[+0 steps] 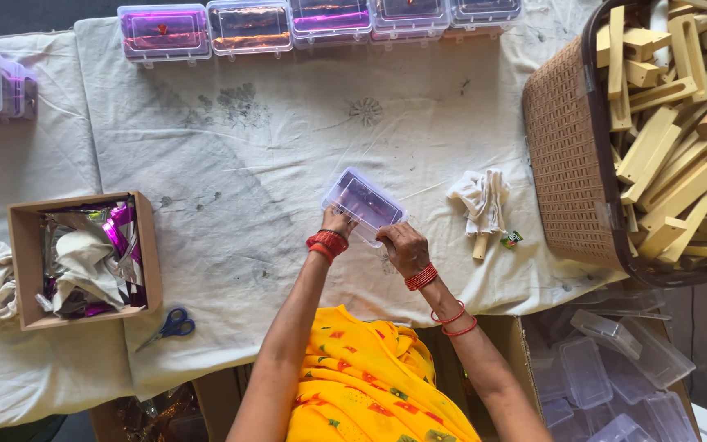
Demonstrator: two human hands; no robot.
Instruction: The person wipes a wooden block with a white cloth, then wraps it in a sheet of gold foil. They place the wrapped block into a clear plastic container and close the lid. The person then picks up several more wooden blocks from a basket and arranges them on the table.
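Blue-handled scissors (168, 325) lie beside a cardboard box (28, 270) of what looks like foil.

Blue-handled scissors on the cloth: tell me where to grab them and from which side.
Take the scissors by the blue handle loops, which point right, toward the person. They lie flat and shut, blades aimed down-left past the cardboard box. The left hand would likely come down from above on the loop end, away from the tips.

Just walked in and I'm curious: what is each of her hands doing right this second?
Left hand: closed on the near edge of the clear plastic box.
Right hand: gripping the same box's near right corner.
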